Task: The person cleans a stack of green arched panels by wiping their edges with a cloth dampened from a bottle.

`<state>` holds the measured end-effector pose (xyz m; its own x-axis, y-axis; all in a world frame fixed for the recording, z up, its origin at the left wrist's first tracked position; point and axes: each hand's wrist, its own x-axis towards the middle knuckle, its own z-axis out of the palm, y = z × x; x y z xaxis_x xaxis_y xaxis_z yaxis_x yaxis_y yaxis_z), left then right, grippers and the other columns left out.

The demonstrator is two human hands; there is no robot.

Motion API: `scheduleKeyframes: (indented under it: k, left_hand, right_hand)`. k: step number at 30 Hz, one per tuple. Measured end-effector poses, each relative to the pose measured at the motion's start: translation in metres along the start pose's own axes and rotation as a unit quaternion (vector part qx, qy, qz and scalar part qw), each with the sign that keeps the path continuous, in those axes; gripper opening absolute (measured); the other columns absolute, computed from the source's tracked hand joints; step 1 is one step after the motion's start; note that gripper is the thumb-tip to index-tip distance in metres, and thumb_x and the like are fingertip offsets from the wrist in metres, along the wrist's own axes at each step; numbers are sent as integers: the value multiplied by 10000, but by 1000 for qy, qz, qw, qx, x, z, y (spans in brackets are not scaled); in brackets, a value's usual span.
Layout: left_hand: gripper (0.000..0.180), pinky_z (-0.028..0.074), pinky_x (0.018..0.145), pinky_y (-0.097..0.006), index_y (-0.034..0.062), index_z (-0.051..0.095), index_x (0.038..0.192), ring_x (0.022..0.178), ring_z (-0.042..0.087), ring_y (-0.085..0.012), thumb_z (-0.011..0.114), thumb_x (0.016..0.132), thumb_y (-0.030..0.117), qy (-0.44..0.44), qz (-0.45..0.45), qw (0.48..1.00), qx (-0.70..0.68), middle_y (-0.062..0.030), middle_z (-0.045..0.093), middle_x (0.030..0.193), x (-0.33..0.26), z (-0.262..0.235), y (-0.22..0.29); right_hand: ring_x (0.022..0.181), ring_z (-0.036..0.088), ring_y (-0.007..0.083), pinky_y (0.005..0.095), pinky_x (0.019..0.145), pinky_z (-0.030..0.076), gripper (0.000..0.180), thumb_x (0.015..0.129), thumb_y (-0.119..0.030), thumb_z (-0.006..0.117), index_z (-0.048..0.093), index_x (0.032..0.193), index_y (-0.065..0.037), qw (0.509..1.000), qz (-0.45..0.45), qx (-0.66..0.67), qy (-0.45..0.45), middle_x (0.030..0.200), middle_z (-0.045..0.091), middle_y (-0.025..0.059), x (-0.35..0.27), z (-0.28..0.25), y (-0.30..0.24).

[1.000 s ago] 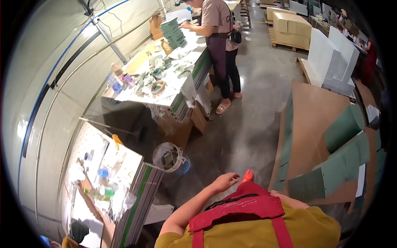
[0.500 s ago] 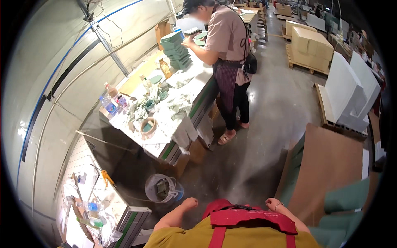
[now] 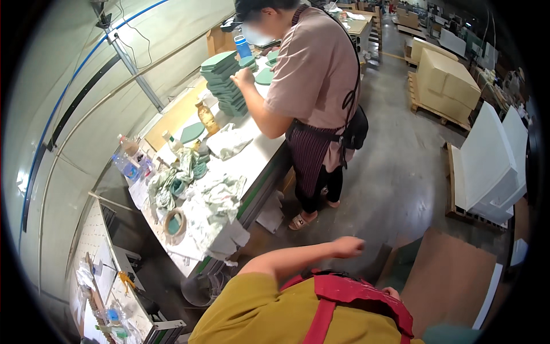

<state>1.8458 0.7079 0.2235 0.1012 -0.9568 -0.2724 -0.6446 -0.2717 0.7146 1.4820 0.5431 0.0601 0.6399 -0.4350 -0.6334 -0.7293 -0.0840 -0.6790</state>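
My left hand [image 3: 347, 246] is held out in front of my chest above the grey floor, fingers curled into a fist with nothing visible in it. Only a small part of my right hand [image 3: 392, 293] shows, lying against the red apron strap [image 3: 355, 293] over my yellow shirt; its grip is hidden. A flat brown cardboard sheet [image 3: 452, 275] lies on the floor just beyond my hands.
A co-worker [image 3: 315, 86] in a mauve shirt and striped apron stands at a long white workbench [image 3: 258, 155], hands by a stack of green pads [image 3: 224, 83]. Rags, bottles and a tape roll [image 3: 173, 222] litter the bench. White panels [image 3: 487, 166] and cardboard boxes [image 3: 444, 80] stand right.
The view has swung up and moved closer to the co-worker's bench. My left arm has stretched out to the right, and the red strap now sits across my chest.
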Motion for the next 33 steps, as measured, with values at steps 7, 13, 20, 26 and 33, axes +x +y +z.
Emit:
scheduleKeyframes:
  k: [7,13,20,26,33]
  left_hand:
    - [238,496,768,-464,64,683,912,891,642,-356,614,793,257,-161,250,948,117,-161,688,919,239,-49,81]
    - [310,498,829,-448,101,719,1015,934,649,-330,636,803,312,-215,188,936,204,-124,709,963,411,-114,78]
    - [340,505,688,-454,52,723,791,729,661,-339,630,800,378,-154,190,960,136,-163,689,751,566,-225,71]
    - [382,502,805,-441,48,681,1002,913,659,-336,589,869,395,-172,119,972,110,-154,706,963,673,-334,-60]
    - [395,492,876,-418,54,636,1135,1012,634,-338,562,918,376,-160,103,979,67,-169,681,1091,827,-496,-100]
  right_hand:
    - [902,663,235,345,829,517,294,837,-148,658,650,1095,-6,996,1,-48,78,973,697,133,93,-102,-39]
    - [907,660,226,342,833,512,296,840,-127,656,629,1101,9,993,-24,-84,73,978,693,127,242,-253,-85]
    - [910,664,288,363,798,512,177,864,-113,606,645,1002,-9,970,-187,-149,40,960,691,170,394,-378,-274]
    - [1045,638,280,389,882,504,308,922,-205,576,629,1195,-73,960,-146,-226,-76,1169,668,137,512,-416,-385]
    - [1082,640,327,419,914,495,424,856,-405,643,697,1130,-86,952,126,-275,38,1124,696,135,624,-558,-129]
